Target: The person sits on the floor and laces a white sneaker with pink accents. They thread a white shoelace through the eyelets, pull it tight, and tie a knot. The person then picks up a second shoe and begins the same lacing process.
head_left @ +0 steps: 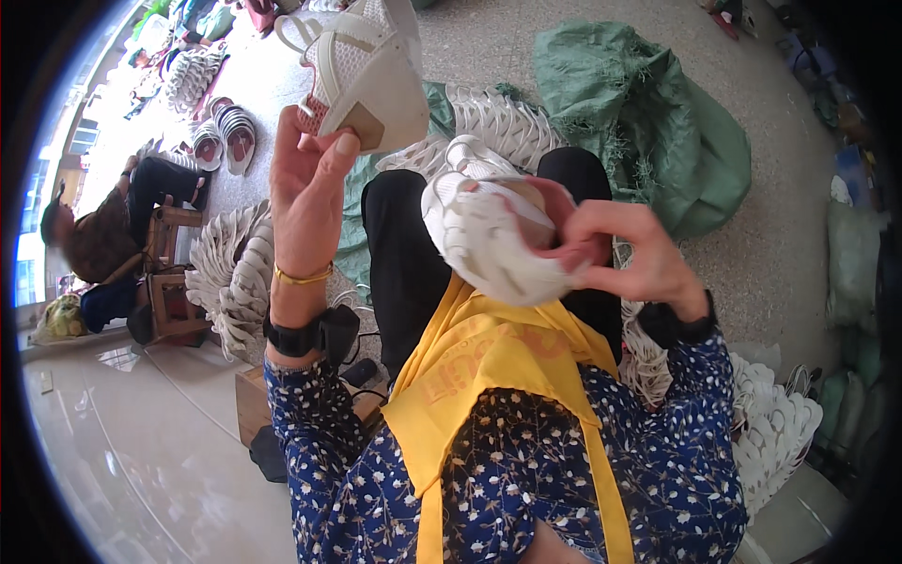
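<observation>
My left hand is raised at the upper left, thumb and fingers pinching the lower edge of a white mesh shoe upper with a tan patch. Over my lap, my right hand grips the opening edge of another white shoe upper, which shows pink lining. That second upper is slightly blurred, and its far end lies between my knees. Part of a further white piece appears just behind it. The two held uppers are apart from each other. A yellow apron hangs across my lap below them.
A large green woven sack lies ahead to the right. Nested white uppers stand in rows beyond my knees, at my left and at my right. Far left, another person sits near a wooden stool.
</observation>
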`<state>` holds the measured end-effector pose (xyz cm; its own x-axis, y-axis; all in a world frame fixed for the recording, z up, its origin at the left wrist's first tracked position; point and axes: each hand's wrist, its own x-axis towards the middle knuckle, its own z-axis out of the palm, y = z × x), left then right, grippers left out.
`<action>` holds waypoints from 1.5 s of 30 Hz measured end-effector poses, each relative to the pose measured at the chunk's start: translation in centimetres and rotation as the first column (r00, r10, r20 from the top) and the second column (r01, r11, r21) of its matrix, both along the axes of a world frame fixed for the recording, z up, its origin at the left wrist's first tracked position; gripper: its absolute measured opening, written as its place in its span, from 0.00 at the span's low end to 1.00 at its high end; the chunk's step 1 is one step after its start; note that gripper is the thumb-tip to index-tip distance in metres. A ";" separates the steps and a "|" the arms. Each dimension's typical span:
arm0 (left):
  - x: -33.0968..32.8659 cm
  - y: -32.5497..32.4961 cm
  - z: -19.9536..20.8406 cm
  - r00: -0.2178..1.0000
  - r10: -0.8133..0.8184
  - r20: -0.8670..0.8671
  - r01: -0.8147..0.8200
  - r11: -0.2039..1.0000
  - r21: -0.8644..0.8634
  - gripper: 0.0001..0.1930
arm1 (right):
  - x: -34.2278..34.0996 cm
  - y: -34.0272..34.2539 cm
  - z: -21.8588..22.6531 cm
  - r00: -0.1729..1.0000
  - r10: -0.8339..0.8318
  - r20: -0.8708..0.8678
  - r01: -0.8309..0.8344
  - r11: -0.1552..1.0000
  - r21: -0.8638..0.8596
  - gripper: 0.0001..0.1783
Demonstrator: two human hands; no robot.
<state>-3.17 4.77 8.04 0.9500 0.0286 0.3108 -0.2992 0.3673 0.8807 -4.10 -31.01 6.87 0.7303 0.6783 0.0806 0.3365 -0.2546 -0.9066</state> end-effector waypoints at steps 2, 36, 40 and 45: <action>0.3 0.0 -0.3 0.996 0.059 -0.060 -0.063 0.996 -0.064 0.18 | 0.8 -3.1 -0.2 0.997 0.036 -0.068 -0.026 0.990 0.142 0.16; -4.6 -9.2 -12.3 0.973 -0.175 0.152 -0.064 0.428 0.901 0.18 | -1.8 0.8 -4.3 0.947 -0.275 0.167 0.268 0.961 0.063 0.13; -5.7 -7.9 -11.7 0.992 0.100 0.081 -0.128 0.708 0.694 0.16 | -2.1 3.8 -5.0 0.924 -0.172 0.341 0.193 0.981 -0.030 0.13; -6.5 -5.4 -12.2 0.936 0.351 -0.019 -0.258 0.723 0.641 0.09 | -2.0 5.0 -7.4 0.872 -0.026 0.490 0.149 0.965 -0.214 0.13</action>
